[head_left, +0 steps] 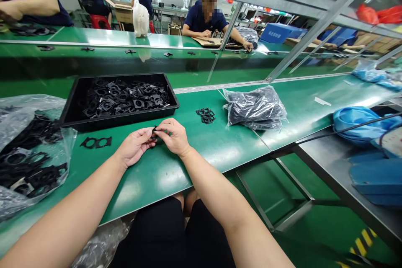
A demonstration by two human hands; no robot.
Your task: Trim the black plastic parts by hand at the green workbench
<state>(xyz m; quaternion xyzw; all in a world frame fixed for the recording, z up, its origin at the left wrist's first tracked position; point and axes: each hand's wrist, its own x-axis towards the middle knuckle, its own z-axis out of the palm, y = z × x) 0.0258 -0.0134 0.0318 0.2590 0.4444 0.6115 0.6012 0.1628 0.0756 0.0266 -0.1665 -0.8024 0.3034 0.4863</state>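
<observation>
Above the green table (138, 192), my left hand (135, 146) and my right hand (174, 136) meet, both pinching one small black part (153, 134) mostly covered by the fingers. Behind them sits a black tray (122, 121) filled with black ring-shaped parts (138, 96). A pair of flat black frames (96, 142) lies on the table left of my left hand. To the right of my right hand is a small cluster of thin black rings (206, 115).
An open plastic bag of black parts (34, 155) stands at the left. A sealed plastic bag (256, 106) lies at the right. Beyond the metal rail is a belt with spaced parts (168, 54). People sit opposite, one reaching toward the belt.
</observation>
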